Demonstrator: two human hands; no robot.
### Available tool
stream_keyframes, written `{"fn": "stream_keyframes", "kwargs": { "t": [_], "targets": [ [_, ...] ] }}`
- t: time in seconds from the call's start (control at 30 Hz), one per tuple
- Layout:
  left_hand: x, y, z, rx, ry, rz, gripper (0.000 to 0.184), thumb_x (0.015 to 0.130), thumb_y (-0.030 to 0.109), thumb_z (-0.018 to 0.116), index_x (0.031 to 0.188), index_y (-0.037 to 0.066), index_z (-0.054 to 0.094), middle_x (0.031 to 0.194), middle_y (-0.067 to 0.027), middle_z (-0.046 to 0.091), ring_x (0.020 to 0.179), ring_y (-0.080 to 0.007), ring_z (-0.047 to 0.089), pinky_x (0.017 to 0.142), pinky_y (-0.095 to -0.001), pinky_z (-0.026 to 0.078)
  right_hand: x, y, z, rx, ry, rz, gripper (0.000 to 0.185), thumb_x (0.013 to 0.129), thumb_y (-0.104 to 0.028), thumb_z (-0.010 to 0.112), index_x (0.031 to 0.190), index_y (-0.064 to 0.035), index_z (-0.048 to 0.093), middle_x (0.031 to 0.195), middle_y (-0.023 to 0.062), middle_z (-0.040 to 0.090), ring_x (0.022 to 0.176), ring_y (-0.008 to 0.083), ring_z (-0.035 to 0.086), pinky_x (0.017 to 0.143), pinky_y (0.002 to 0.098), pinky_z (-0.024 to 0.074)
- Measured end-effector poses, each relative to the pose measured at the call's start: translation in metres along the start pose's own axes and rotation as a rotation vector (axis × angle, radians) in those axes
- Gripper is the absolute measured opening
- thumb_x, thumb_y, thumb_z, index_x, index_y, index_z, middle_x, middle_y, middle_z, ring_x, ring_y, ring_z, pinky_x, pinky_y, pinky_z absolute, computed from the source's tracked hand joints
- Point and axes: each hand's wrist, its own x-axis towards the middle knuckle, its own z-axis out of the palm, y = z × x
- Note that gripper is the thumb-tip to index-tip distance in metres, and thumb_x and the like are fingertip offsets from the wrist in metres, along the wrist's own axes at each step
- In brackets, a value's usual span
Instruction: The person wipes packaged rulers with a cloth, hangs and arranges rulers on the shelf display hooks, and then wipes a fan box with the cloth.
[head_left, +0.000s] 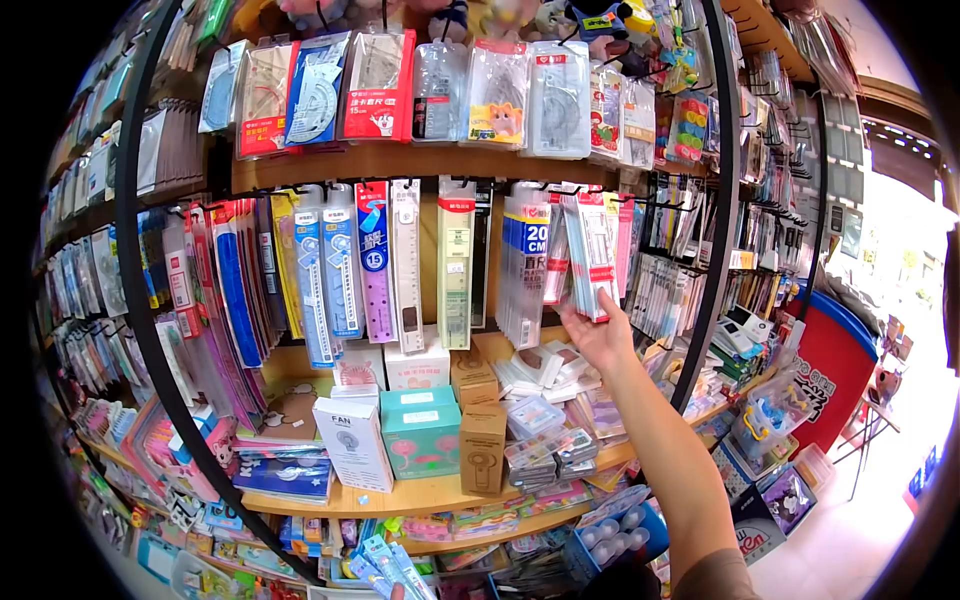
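The fingers (606,302) of the right hand (603,345) pinch the low end of some thin white-and-red packs (594,255), with the thumb in front, and these packs lean just to the right of the clear "20 CM" ruler packs (527,265). A bit of the left hand (397,592) peeks in at the bottom by some blue packs (385,565), but I cannot tell how it grips them. A soft, steady pinch and a slow move should work best, so nothing bends and the ruler packs do not get bumped.
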Motion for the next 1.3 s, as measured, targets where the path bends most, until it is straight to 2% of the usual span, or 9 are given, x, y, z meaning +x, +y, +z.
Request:
{"fn": "stream_keyframes", "kwargs": {
  "t": [0.17, 0.3, 0.33, 0.6, 0.83, 0.97, 1.13, 1.2, 1.3],
  "targets": [
    [0.008, -0.009, 0.011, -0.027, -0.021, -0.033, 0.045, 0.085, 0.033, 0.055, 0.116, 0.002, 0.047, 0.101, -0.0097, 0.057, 0.091, -0.0238, 0.056, 0.079, -0.0358, 0.047, 0.009, 0.019, 0.008, -0.056, 0.053, 0.067, 0.072, 0.08, -0.035, 0.059, 0.125, 0.0073, 0.022, 0.123, 0.0245, 0.03, 0.123, 0.039, 0.026, 0.104, 0.0511, 0.0212],
    [-0.011, -0.003, 0.03, -0.026, -0.058, 0.015, 0.042, 0.085, 0.032, 0.055, 0.116, 0.004, 0.048, 0.1, -0.0084, 0.057, 0.091, -0.0231, 0.055, 0.079, -0.035, 0.047, 0.025, 0.031, 0.002, 0.15, -0.213, 0.044, 0.064, 0.08, -0.034, 0.059, 0.124, 0.0021, 0.031, 0.117, 0.0197, 0.037, 0.119, 0.0351, 0.033, 0.103, 0.0485, 0.0237],
    [-0.012, -0.002, 0.029, -0.02, -0.081, 0.005, 0.043, 0.085, 0.032, 0.054, 0.117, 0.004, 0.047, 0.1, -0.0081, 0.057, 0.09, -0.023, 0.055, 0.079, -0.0347, 0.046, 0.025, 0.031, 0.002, 0.197, -0.201, 0.048, 0.057, 0.079, -0.029, 0.061, 0.124, -0.0059, 0.035, 0.118, 0.0165, 0.043, 0.113, 0.0341, 0.039, 0.1, 0.0481, 0.028],
    [0.038, -0.017, -0.015, -0.091, -0.067, 0.031, 0.042, 0.086, 0.032, 0.053, 0.117, 0.004, 0.045, 0.097, -0.0098, 0.057, 0.088, -0.0246, 0.056, 0.077, -0.0371, 0.048, 0.016, 0.013, 0.002, 0.249, -0.085, -0.135, 0.036, 0.08, -0.016, 0.06, 0.111, -0.006, 0.046, 0.109, 0.0093, 0.052, 0.1, 0.0273, 0.048, 0.088, 0.041, 0.0415],
    [0.024, -0.011, -0.008, -0.071, -0.027, 0.028, 0.043, 0.086, 0.032, 0.053, 0.118, 0.004, 0.044, 0.098, -0.0097, 0.057, 0.088, -0.0249, 0.057, 0.076, -0.037, 0.048, 0.0, -0.014, 0.003, 0.156, -0.043, -0.272, 0.031, 0.079, -0.01, 0.059, 0.108, -0.0053, 0.049, 0.104, 0.0078, 0.055, 0.096, 0.0233, 0.05, 0.085, 0.0362, 0.04],
    [0.026, -0.011, -0.012, -0.107, -0.069, 0.019, 0.043, 0.086, 0.031, 0.054, 0.118, 0.004, 0.044, 0.098, -0.0098, 0.057, 0.089, -0.0246, 0.056, 0.077, -0.0368, 0.048, 0.002, -0.01, -0.009, -0.008, 0.026, -0.169, 0.027, 0.08, -0.009, 0.059, 0.106, -0.0052, 0.05, 0.102, 0.0097, 0.056, 0.089, 0.0227, 0.054, 0.08, 0.0347, 0.0445],
    [0.056, -0.026, -0.028, -0.122, -0.091, 0.053, 0.043, 0.085, 0.029, 0.055, 0.117, 0.003, 0.044, 0.098, -0.0096, 0.057, 0.089, -0.0246, 0.056, 0.077, -0.0368, 0.048, 0.0, 0.012, -0.036, -0.144, 0.142, -0.095, 0.024, 0.079, -0.015, 0.061, 0.097, -0.0043, 0.05, 0.085, 0.0063, 0.053, 0.079, 0.0206, 0.055, 0.073, 0.0312, 0.0477],
    [0.013, -0.005, 0.009, -0.052, 0.025, -0.022, 0.041, 0.084, 0.027, 0.057, 0.116, 0.003, 0.046, 0.097, -0.0098, 0.058, 0.088, -0.025, 0.057, 0.077, -0.0369, 0.048, -0.02, 0.024, -0.044, -0.351, 0.084, -0.08, 0.022, 0.079, -0.016, 0.061, 0.094, -0.0048, 0.05, 0.086, 0.0063, 0.053, 0.076, 0.0196, 0.055, 0.07, 0.03, 0.0483],
    [0.007, -0.004, 0.016, -0.084, -0.024, -0.033, 0.04, 0.083, 0.026, 0.059, 0.114, 0.003, 0.048, 0.096, -0.01, 0.058, 0.087, -0.0253, 0.057, 0.077, -0.0368, 0.048, -0.079, 0.065, -0.04, -0.738, 0.092, -0.06, 0.021, 0.078, -0.019, 0.063, 0.088, -0.0048, 0.051, 0.079, 0.0055, 0.055, 0.066, 0.0162, 0.055, 0.06, 0.027, 0.0486]
  ]
}}
